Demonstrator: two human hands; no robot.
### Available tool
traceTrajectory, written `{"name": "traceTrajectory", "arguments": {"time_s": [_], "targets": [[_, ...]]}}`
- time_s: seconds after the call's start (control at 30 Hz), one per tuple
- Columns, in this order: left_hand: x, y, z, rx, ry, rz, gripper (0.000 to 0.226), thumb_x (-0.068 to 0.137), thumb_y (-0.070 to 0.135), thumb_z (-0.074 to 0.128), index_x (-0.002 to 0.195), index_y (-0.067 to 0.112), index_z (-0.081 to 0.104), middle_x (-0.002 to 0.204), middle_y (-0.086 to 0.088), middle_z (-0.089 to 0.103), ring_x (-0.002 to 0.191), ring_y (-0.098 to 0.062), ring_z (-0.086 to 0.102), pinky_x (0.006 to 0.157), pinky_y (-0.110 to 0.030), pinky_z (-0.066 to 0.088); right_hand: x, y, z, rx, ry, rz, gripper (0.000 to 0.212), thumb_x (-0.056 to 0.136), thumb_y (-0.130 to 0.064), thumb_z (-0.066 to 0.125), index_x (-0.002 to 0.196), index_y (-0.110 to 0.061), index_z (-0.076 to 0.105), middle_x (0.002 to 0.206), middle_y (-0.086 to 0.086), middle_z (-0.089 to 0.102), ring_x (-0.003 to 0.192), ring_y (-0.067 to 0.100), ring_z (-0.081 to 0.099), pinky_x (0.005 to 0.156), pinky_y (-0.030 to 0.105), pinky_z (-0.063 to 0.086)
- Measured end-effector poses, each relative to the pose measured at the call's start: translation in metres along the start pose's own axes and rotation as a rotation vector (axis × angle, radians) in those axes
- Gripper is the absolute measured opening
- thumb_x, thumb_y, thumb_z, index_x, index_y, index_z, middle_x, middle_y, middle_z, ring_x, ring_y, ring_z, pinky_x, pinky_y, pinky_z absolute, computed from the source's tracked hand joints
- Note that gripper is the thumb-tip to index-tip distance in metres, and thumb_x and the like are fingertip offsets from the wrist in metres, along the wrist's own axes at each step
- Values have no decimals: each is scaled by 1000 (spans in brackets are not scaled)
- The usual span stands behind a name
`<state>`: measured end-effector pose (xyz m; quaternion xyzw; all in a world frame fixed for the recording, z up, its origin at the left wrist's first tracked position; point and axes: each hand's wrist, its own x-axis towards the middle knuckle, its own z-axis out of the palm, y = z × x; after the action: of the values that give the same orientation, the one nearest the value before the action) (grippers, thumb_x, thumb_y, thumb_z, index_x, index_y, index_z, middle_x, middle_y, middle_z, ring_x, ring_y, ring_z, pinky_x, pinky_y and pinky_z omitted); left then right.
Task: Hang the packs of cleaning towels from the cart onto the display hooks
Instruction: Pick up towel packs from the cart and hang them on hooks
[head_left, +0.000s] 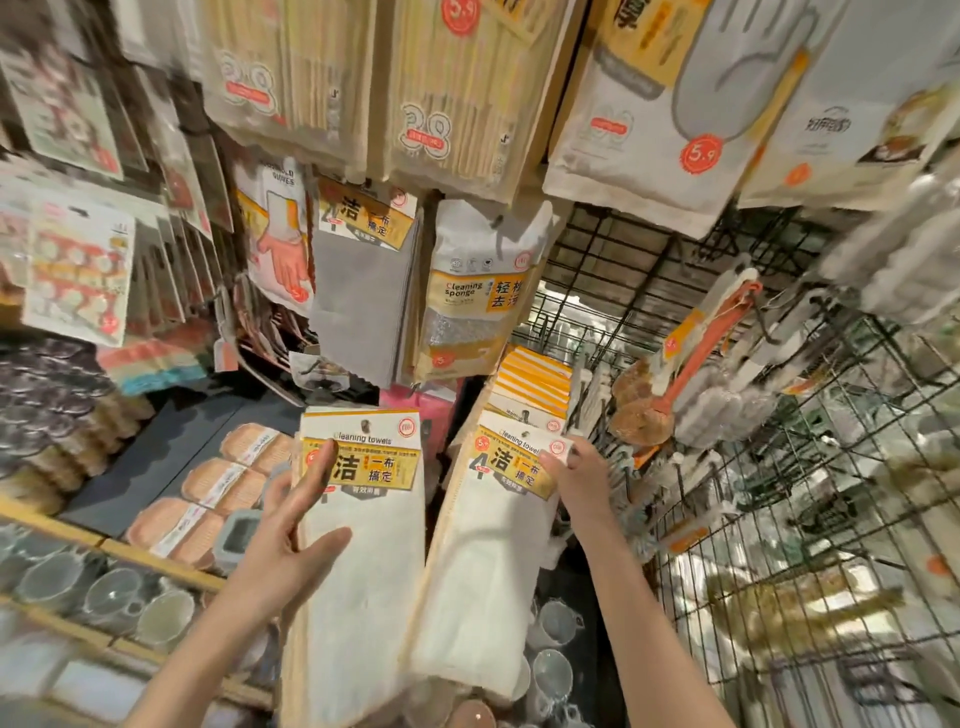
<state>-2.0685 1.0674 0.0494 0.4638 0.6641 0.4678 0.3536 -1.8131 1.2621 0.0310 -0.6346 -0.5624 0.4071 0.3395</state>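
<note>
Shop aisle, wire grid rack at 3 o'clock, hanging goods overhead. Left hand lies spread against the left pack of cleaning towels, dead centre. Right hand pinches the top corner of the right pack, at 4 o'clock of the first. Grey cloth pack at 12 o'clock.

This is a shop, in an aisle of household goods. Above the left hand and right hand, packaged goods hang in crowded rows: chopstick packs with round red price stickers, a cleaning sponge pack and rubber gloves. To the right of the right hand stands a wire grid rack hung with brushes. Left of the left hand, shelves hold glass cups.
</note>
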Motion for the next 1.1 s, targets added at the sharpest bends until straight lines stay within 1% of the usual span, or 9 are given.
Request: {"name": "traceTrajectory", "arguments": {"time_s": [0.07,0.17,0.3,0.37,0.5,0.67,0.8,0.9,1.1], "targets": [[-3,-4,-6,-3,29,-23,89,85,7,70,134,69,28,134,17,37,108,32,34,102,-30,26,11,0,5,12,4,-8,35,82,-2,65,115,1,58,111,20,64,97,33,64,84,50,53],[-3,-9,-12,17,64,-46,90,84,7,71,132,71,29,137,14,38,113,13,41,103,-31,26,23,1,8,57,27,5,34,80,2,65,114,2,59,107,21,66,93,35,65,79,46,55],[-4,-12,-14,31,89,-35,89,83,5,72,137,61,29,140,5,39,115,13,42,105,-30,26,31,6,9,-18,53,-42,34,78,-3,67,111,4,60,104,18,66,79,23,59,53,10,44],[-4,-13,-14,38,89,-41,89,82,6,72,139,59,28,137,2,40,117,7,43,107,-32,26,30,9,9,7,60,-62,50,68,-18,66,112,5,59,100,13,64,76,19,56,46,5,38],[-3,-14,-12,51,81,-47,90,81,4,73,142,54,27,134,2,41,121,-6,40,107,-32,24,37,21,12,81,73,-40,38,74,-7,69,111,2,61,108,16,65,82,22,59,49,9,42],[-2,-14,-7,92,80,-65,93,80,5,73,144,51,23,127,0,44,122,-16,40,113,-47,23,45,30,18,110,112,-38,30,82,0,65,111,-3,61,103,17,67,86,28,63,64,30,48],[-3,-9,-4,80,75,-51,93,80,3,73,144,47,22,123,2,43,113,0,35,111,-40,21,49,33,23,100,153,-40,25,80,-6,69,104,-1,62,89,10,68,79,28,64,64,28,48],[-2,-8,-3,73,78,-57,93,79,2,73,144,47,24,122,1,44,113,-8,39,110,-41,23,51,31,28,93,258,-65,29,77,-9,75,81,-3,47,84,6,51,74,21,50,56,8,35],[-1,-5,-1,53,77,-72,92,80,4,73,143,50,24,123,2,44,113,-9,43,110,-41,25,53,34,47,37,402,-14,37,79,-21,75,87,-7,41,91,7,42,71,18,39,55,27,22]]}}
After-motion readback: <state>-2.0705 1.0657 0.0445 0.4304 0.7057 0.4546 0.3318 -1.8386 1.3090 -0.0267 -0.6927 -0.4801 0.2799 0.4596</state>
